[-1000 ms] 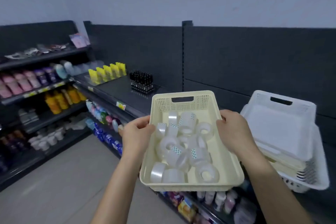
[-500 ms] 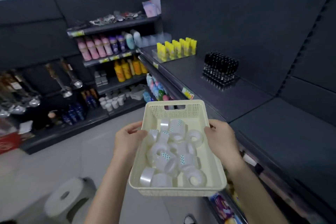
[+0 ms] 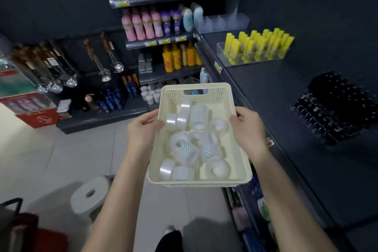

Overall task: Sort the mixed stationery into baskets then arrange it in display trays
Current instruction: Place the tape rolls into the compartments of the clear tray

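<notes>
Cream plastic basket (image 3: 199,183) w/ loose clear tape rolls (image 3: 198,118) is mid-air over the aisle beside dark shelf top (image 3: 272,96), left hand (image 3: 141,131) & right hand (image 3: 248,129) each clamped on a side rim; prob light, stiff-ish, rolls shift if tilted, so keep level, grip mid-sides.
</notes>
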`<control>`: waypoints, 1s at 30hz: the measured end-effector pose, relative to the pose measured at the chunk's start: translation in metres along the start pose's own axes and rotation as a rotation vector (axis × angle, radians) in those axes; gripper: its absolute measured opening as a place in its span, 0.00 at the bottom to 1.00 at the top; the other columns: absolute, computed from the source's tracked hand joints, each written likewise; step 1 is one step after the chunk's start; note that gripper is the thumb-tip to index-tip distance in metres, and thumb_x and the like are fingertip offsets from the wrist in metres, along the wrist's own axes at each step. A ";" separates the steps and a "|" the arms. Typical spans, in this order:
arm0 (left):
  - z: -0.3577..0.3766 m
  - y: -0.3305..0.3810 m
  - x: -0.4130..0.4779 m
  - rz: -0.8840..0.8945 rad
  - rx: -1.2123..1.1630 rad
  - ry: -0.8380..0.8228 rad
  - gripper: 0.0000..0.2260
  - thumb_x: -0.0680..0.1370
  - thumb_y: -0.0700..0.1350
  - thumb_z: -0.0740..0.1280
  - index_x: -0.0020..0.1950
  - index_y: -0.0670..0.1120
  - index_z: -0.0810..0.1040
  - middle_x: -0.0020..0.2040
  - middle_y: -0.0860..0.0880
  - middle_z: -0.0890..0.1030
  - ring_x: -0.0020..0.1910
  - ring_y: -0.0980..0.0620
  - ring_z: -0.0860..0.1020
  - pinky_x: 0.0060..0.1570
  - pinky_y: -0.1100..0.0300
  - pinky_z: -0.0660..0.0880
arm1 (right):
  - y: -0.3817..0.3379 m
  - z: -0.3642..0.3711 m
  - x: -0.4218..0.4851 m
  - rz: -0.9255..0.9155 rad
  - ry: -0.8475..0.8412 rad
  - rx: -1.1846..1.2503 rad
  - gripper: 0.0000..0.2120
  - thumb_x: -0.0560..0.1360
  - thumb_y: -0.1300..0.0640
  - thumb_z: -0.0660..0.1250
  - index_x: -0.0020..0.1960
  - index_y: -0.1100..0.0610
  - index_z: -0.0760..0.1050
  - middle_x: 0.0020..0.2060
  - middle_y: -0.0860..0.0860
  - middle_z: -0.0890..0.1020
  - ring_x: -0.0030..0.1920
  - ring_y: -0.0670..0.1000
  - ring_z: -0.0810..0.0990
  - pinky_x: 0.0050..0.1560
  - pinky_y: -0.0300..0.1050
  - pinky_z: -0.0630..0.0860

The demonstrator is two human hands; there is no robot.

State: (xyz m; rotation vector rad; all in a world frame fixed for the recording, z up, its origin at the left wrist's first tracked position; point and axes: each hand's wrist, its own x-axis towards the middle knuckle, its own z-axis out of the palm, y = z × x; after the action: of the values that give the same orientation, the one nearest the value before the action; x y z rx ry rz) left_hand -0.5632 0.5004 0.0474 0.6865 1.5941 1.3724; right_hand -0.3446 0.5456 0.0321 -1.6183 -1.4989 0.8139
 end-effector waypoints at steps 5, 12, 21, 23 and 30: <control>0.007 0.016 0.091 0.005 -0.028 -0.032 0.16 0.69 0.32 0.67 0.49 0.49 0.85 0.42 0.46 0.86 0.36 0.48 0.84 0.32 0.58 0.79 | -0.013 0.044 0.079 0.035 0.001 -0.048 0.06 0.72 0.65 0.57 0.38 0.65 0.70 0.27 0.53 0.69 0.29 0.50 0.61 0.30 0.43 0.56; 0.015 0.065 0.235 -0.007 -0.047 -0.143 0.19 0.69 0.29 0.66 0.42 0.53 0.86 0.39 0.46 0.85 0.35 0.46 0.84 0.36 0.51 0.81 | -0.045 0.112 0.189 0.052 0.122 -0.071 0.05 0.70 0.65 0.58 0.37 0.62 0.72 0.26 0.51 0.72 0.28 0.51 0.66 0.28 0.44 0.59; 0.048 0.116 0.387 -0.055 -0.043 -0.259 0.16 0.68 0.29 0.68 0.50 0.46 0.84 0.43 0.42 0.85 0.39 0.41 0.84 0.39 0.47 0.82 | -0.073 0.161 0.307 0.129 0.221 -0.080 0.10 0.73 0.63 0.59 0.42 0.52 0.77 0.35 0.45 0.79 0.36 0.46 0.76 0.32 0.41 0.68; 0.063 0.122 0.416 -0.063 -0.048 -0.276 0.16 0.68 0.29 0.68 0.49 0.45 0.84 0.42 0.43 0.85 0.37 0.43 0.84 0.36 0.50 0.82 | -0.075 0.166 0.334 0.143 0.234 -0.092 0.10 0.73 0.63 0.59 0.41 0.52 0.76 0.34 0.45 0.79 0.35 0.45 0.75 0.29 0.42 0.66; 0.123 0.146 0.514 -0.032 -0.042 -0.321 0.17 0.68 0.29 0.69 0.49 0.47 0.84 0.41 0.43 0.85 0.36 0.43 0.84 0.32 0.55 0.79 | -0.076 0.173 0.444 0.123 0.262 -0.260 0.11 0.76 0.62 0.57 0.52 0.59 0.77 0.45 0.55 0.80 0.46 0.56 0.77 0.46 0.52 0.75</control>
State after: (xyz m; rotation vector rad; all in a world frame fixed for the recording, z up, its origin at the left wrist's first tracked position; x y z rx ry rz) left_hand -0.7034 1.0301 0.0518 0.8078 1.3126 1.1999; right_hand -0.4857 1.0072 0.0327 -1.9417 -1.3700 0.4613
